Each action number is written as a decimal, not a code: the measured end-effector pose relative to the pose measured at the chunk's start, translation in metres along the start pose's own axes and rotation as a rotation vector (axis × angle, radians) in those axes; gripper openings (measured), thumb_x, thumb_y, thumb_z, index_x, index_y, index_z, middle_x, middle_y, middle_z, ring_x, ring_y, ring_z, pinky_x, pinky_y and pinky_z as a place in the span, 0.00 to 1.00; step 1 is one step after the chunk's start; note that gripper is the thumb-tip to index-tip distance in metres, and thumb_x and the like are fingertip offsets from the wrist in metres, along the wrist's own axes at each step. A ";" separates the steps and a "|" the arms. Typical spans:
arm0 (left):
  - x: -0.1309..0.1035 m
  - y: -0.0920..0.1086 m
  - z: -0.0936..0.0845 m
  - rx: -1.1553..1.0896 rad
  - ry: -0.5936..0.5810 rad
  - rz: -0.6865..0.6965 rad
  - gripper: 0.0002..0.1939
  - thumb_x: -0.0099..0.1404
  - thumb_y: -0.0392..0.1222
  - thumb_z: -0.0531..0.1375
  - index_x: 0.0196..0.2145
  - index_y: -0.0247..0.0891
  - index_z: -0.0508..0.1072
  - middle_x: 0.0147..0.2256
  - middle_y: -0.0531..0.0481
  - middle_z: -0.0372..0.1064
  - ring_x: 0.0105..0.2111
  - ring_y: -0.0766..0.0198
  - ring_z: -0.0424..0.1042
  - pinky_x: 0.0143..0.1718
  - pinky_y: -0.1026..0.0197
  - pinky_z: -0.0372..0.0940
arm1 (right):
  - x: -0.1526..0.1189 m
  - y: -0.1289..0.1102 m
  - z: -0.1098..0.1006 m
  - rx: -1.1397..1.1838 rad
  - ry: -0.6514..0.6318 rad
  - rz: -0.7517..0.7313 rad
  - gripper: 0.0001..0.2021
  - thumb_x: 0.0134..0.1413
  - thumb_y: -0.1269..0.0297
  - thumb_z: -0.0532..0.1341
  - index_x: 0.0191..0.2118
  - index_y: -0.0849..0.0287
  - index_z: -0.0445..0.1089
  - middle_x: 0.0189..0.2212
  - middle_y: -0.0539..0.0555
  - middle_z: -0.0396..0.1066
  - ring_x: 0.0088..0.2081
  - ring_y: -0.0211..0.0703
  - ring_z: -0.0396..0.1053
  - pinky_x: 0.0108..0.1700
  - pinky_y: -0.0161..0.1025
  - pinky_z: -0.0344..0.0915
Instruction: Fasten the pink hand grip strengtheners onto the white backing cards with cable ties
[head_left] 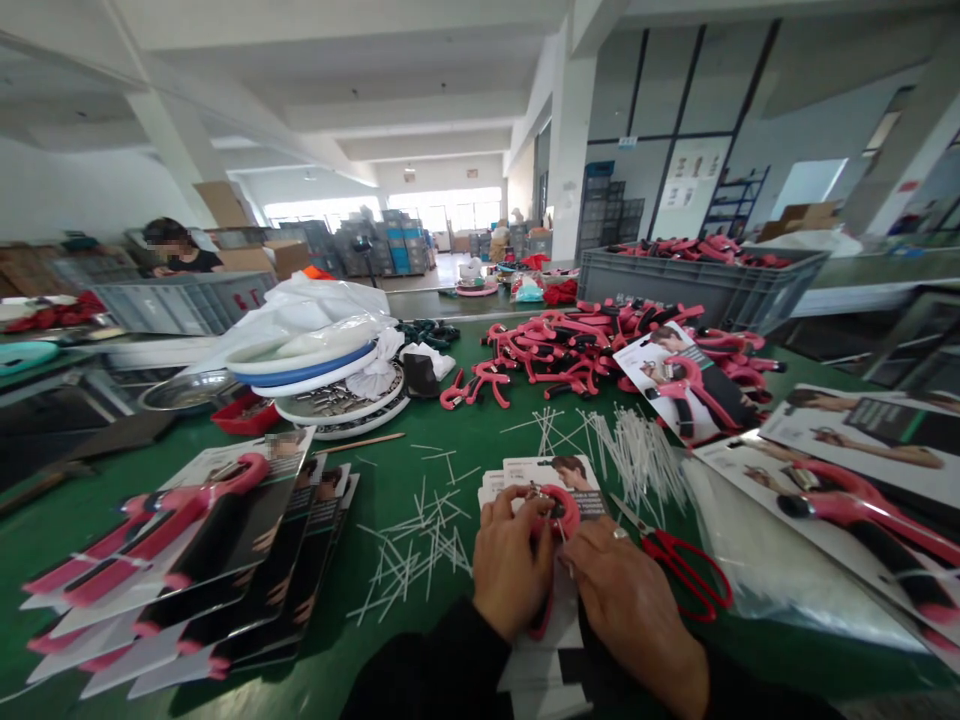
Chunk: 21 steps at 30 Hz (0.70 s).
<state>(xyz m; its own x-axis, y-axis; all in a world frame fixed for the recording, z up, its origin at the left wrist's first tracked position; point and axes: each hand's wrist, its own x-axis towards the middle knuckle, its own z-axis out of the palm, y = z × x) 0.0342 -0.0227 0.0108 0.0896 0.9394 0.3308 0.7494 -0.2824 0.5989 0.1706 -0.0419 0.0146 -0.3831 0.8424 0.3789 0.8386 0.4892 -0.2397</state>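
Observation:
A pink-handled tool point(562, 508) lies on a printed card point(584, 470) at the front centre of the green table. My left hand point(512, 560) is closed on the tool from its left side, fingers curled over the metal head. From the right, my right hand point(626, 585) bends over the same tool and pinches a thin white tie point(564, 545) beside the pink handle. A ring shows on one of its fingers. Both hands partly hide the tool's lower handles and the card.
Carded tools are stacked at left point(225, 530) and right point(862, 500). Loose white ties point(420, 550), red scissors point(686, 575), a pink tool pile point(562, 345), round frames point(330, 375) and a grey crate point(675, 285) surround the hands. A person point(184, 250) sits far left.

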 end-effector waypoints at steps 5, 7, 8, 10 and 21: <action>0.007 -0.007 -0.007 0.038 -0.051 0.109 0.11 0.60 0.44 0.56 0.40 0.54 0.73 0.50 0.52 0.62 0.49 0.55 0.60 0.48 0.51 0.55 | -0.007 0.001 0.003 0.059 -0.054 0.087 0.09 0.54 0.73 0.52 0.29 0.57 0.68 0.31 0.54 0.64 0.33 0.44 0.63 0.32 0.38 0.58; 0.014 -0.010 -0.012 0.059 -0.147 0.214 0.09 0.59 0.48 0.57 0.37 0.55 0.75 0.50 0.54 0.62 0.49 0.54 0.60 0.49 0.49 0.53 | -0.009 0.006 0.006 0.156 -0.016 0.075 0.09 0.56 0.70 0.51 0.30 0.57 0.67 0.30 0.54 0.64 0.33 0.43 0.63 0.34 0.38 0.58; 0.017 -0.011 -0.015 0.067 -0.203 0.266 0.08 0.58 0.49 0.58 0.36 0.55 0.75 0.50 0.55 0.63 0.49 0.55 0.60 0.49 0.49 0.53 | -0.011 0.008 0.008 0.195 0.022 0.071 0.09 0.57 0.69 0.51 0.30 0.58 0.66 0.30 0.54 0.64 0.34 0.43 0.62 0.34 0.39 0.58; 0.025 -0.011 -0.021 0.083 -0.295 0.356 0.07 0.57 0.48 0.59 0.35 0.55 0.75 0.49 0.58 0.65 0.47 0.56 0.62 0.48 0.50 0.53 | -0.013 0.011 0.011 0.241 0.096 0.076 0.10 0.59 0.67 0.50 0.29 0.59 0.65 0.29 0.53 0.63 0.33 0.43 0.62 0.35 0.40 0.57; 0.052 -0.007 -0.033 0.119 -0.526 0.587 0.07 0.55 0.39 0.58 0.33 0.44 0.75 0.41 0.55 0.70 0.40 0.63 0.68 0.43 0.62 0.59 | -0.004 0.019 0.004 0.207 0.085 0.025 0.12 0.60 0.67 0.48 0.28 0.59 0.64 0.28 0.53 0.62 0.32 0.41 0.61 0.33 0.37 0.56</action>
<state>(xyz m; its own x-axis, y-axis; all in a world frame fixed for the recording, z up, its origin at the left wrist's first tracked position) 0.0126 0.0219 0.0479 0.7673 0.6204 0.1625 0.5461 -0.7649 0.3416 0.1862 -0.0349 0.0049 -0.3215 0.8371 0.4426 0.7469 0.5115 -0.4248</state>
